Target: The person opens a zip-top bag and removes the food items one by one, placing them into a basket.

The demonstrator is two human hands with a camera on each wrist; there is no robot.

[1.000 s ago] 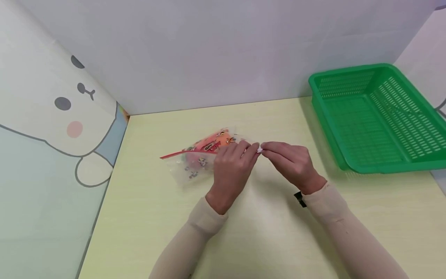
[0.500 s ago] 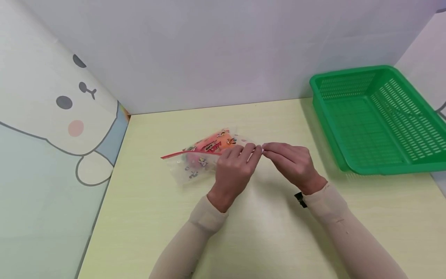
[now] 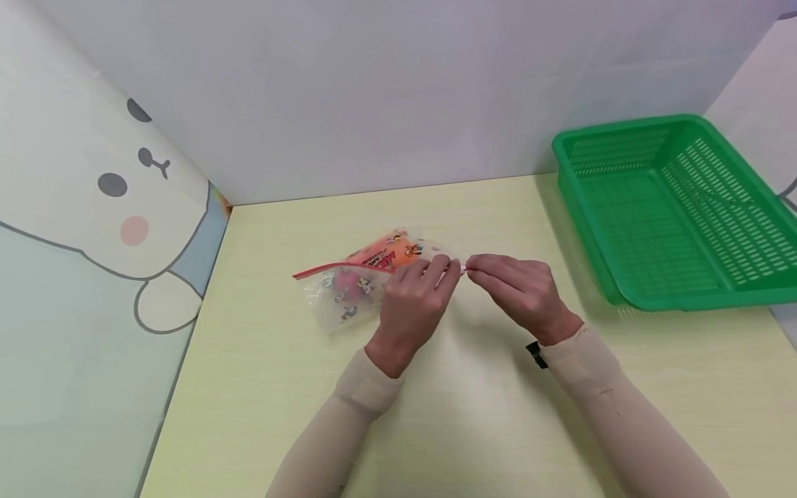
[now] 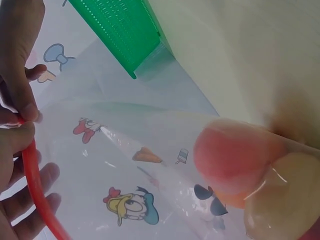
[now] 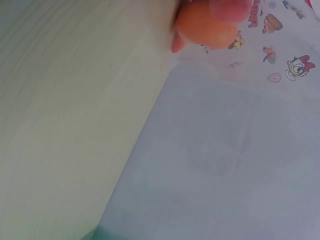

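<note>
A clear zip bag (image 3: 339, 294) with cartoon prints and a red zip strip (image 4: 34, 182) is propped up off the table. Inside lie rounded items: a pink one (image 4: 227, 155), a pale yellow one (image 4: 285, 200) and an orange one (image 5: 207, 27); their kind is unclear through the plastic. My left hand (image 3: 414, 301) pinches the strip near the bag's right corner, with its thumb and finger on the red edge. Close beside it, my right hand (image 3: 519, 290) pinches the strip's right end. In the head view the hands hide part of the strip.
A green slatted basket (image 3: 660, 228) stands at the right on the pale wooden table (image 3: 261, 401). A pale wall sheet (image 3: 373, 97) rises behind the table, and a bear-printed sheet (image 3: 75, 173) stands along the left.
The strip's left part now bows upward, and the bag's front face shows more. Both hands have shifted very slightly left since half a second ago, still together at the bag's corner.
</note>
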